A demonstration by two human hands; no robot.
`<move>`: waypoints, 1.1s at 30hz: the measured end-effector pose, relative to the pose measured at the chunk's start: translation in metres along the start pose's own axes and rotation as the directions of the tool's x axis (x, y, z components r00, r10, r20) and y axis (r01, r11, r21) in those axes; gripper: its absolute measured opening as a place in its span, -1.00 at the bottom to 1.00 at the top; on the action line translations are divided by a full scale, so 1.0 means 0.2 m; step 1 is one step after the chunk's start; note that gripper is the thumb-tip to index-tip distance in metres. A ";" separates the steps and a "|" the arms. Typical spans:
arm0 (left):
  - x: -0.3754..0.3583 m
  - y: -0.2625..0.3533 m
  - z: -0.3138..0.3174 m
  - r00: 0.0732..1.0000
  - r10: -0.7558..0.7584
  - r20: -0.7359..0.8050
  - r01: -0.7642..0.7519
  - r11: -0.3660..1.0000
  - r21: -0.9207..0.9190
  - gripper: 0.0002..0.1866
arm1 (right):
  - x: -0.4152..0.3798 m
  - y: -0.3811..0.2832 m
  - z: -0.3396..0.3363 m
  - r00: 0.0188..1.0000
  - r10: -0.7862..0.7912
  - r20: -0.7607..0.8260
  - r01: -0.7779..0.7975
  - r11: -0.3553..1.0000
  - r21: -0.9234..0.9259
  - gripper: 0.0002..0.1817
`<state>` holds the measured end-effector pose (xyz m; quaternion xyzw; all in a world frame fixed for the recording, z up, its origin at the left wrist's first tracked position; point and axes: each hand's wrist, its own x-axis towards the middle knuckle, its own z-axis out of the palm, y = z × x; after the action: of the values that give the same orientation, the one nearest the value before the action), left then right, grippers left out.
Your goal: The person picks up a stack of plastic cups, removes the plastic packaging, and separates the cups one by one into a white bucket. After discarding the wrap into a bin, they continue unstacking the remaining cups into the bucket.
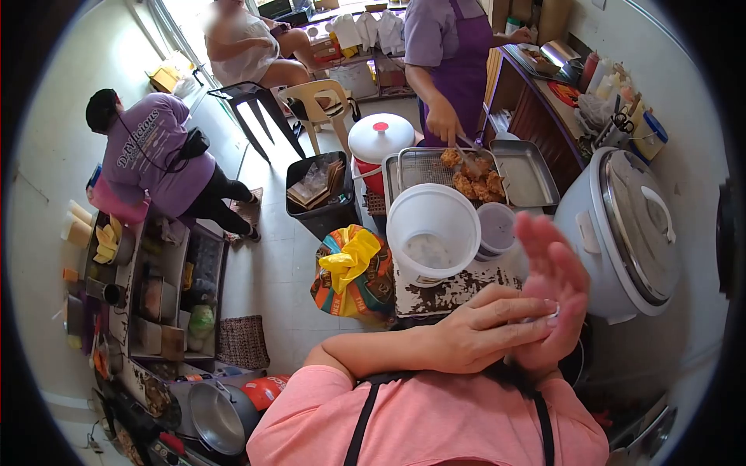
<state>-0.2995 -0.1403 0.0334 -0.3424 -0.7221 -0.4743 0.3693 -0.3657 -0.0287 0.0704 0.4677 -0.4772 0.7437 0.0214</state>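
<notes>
My left hand (pixel 475 335) reaches across my chest from the left, and its fingertips lie on the palm of my right hand (pixel 553 289). My right hand is raised, its palm facing me and its fingers spread loosely. A small pale thing (pixel 547 311) shows where the fingertips meet the palm; I cannot tell what it is or which hand holds it. Both hands hover above the chipped table edge (pixel 447 293), next to a large white rice cooker (pixel 622 225). A pink shirt with black apron straps fills the bottom of the view.
A white bucket (pixel 432 231) and a plastic cup (pixel 497 228) stand on the table. Beyond them a person in a purple apron (pixel 451 46) works tongs over a tray of fried chicken (pixel 474 182). A yellow bag (pixel 353 272), a black bin (pixel 318 194) and a crouching person (pixel 155 147) are on the left.
</notes>
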 end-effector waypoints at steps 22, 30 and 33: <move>-0.14 -0.26 -0.78 0.893 -0.402 0.201 0.375 0.420 -0.826 -0.55 | 0.22 0.25 0.48 0.920 -0.263 0.292 0.381 0.414 -0.827 -0.79; -0.14 -0.39 -0.88 0.895 -0.300 -0.330 0.185 0.923 -0.337 -0.48 | 0.24 0.30 0.53 0.906 -0.355 0.230 0.388 0.481 -0.786 -0.75; -0.16 -0.42 -0.93 0.916 -0.261 -0.304 0.095 0.879 -0.468 -0.52 | 0.30 0.30 0.55 0.913 -0.294 0.282 0.393 0.456 -0.798 -0.69</move>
<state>-0.3165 -0.3459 0.0217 -0.2566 -0.5440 -0.7129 0.3605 -0.3547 -0.1662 0.0834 0.5228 -0.6709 0.3753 0.3684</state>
